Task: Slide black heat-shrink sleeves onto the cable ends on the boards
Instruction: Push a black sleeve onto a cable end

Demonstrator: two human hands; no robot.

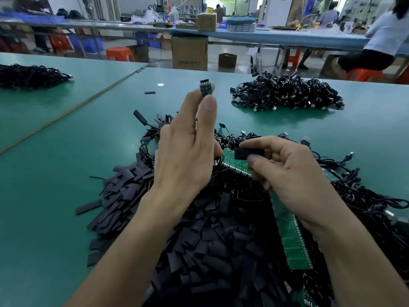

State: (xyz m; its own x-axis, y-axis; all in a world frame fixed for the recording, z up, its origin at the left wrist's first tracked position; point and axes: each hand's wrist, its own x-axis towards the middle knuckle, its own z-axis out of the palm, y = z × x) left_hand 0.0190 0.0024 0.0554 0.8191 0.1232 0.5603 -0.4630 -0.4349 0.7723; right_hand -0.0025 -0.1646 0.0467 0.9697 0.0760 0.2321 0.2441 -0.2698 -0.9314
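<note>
While left hand (188, 151) pinches: small green board (204, 88), upright, upper centre.
Right hand (287, 171): pinches black heat-shrink sleeve (247, 152), long axis crosswise, below-right of board.

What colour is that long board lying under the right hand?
The long board is green, clearest in the head view.
</note>
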